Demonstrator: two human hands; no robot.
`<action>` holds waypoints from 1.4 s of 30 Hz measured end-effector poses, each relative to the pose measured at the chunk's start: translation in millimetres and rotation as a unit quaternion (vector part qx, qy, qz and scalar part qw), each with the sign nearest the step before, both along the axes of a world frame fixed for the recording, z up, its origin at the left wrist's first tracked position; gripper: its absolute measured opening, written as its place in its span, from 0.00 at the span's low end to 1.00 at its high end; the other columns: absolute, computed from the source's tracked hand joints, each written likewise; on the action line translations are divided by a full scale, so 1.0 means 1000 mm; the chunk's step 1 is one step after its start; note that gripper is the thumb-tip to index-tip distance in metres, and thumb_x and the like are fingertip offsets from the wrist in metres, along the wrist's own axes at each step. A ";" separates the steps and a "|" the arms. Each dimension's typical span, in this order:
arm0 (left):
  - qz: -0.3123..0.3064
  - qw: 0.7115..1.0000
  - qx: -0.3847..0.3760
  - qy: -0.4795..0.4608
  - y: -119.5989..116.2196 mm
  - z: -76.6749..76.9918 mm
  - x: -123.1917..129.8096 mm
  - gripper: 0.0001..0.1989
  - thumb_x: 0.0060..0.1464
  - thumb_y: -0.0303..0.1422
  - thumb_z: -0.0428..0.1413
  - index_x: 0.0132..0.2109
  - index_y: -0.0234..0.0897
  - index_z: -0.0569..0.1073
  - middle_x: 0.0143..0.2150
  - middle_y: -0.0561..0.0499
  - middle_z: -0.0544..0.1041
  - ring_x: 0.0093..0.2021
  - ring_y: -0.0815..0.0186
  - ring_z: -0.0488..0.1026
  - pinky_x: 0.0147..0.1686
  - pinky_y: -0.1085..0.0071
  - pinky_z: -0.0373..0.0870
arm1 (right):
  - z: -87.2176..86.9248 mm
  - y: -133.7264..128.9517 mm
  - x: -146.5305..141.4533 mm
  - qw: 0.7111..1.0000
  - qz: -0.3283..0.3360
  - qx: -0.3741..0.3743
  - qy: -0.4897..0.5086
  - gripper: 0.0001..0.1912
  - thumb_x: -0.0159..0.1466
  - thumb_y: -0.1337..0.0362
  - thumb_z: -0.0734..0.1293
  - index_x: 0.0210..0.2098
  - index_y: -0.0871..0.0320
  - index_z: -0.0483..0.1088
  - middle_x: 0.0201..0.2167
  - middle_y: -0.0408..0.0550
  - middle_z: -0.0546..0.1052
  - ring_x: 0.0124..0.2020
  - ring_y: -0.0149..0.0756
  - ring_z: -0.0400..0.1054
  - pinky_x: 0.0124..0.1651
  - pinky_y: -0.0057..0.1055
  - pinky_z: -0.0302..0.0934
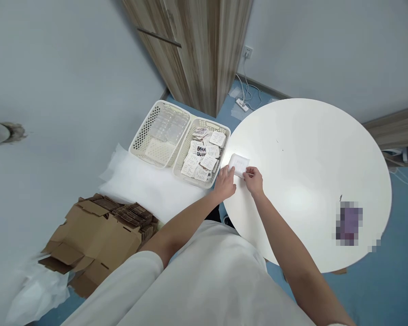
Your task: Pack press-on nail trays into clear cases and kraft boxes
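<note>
A small square packet wrapped in thin white sheeting [239, 163] lies on the near left part of the round white table [313, 145]. My left hand [225, 184] rests at its lower left edge, fingers stretched out and apart, fingertips touching it. At the packet's lower right corner, my right hand [254, 181] pinches the wrapping between thumb and fingers. What is inside the wrapping does not show clearly. Just left of the table stands a white basket [177, 175] filled with packs of printed cards [204, 151].
Beside the card basket is another white basket [138, 144] with clear plastic pieces [168, 126]. White foam sheets [149, 183] spread below them, near folded cardboard boxes [98, 235]. A blurred purple item [350, 222] lies on the table's right. A power strip [242, 105] sits on the floor.
</note>
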State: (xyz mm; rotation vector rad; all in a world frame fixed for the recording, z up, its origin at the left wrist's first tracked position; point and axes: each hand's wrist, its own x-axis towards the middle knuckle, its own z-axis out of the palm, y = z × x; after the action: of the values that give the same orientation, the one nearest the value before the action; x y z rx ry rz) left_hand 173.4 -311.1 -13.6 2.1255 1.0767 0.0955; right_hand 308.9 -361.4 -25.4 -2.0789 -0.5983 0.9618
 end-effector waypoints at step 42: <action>0.266 0.964 0.022 0.003 -0.176 0.055 -0.165 0.19 0.52 0.38 0.48 0.49 0.37 0.67 0.48 0.45 0.71 0.47 0.59 0.68 0.46 0.64 0.63 | 0.011 -0.139 -0.063 0.938 0.286 0.043 0.191 0.19 0.50 0.54 0.65 0.39 0.57 0.67 0.30 0.46 0.72 0.31 0.35 0.68 0.35 0.33 0.63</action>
State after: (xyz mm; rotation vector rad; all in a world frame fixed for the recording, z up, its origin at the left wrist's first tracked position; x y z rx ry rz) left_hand 8.1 -487.1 41.9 1.8205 1.6377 0.3695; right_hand 245.7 -500.3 -14.2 -1.5930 -1.0387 1.5892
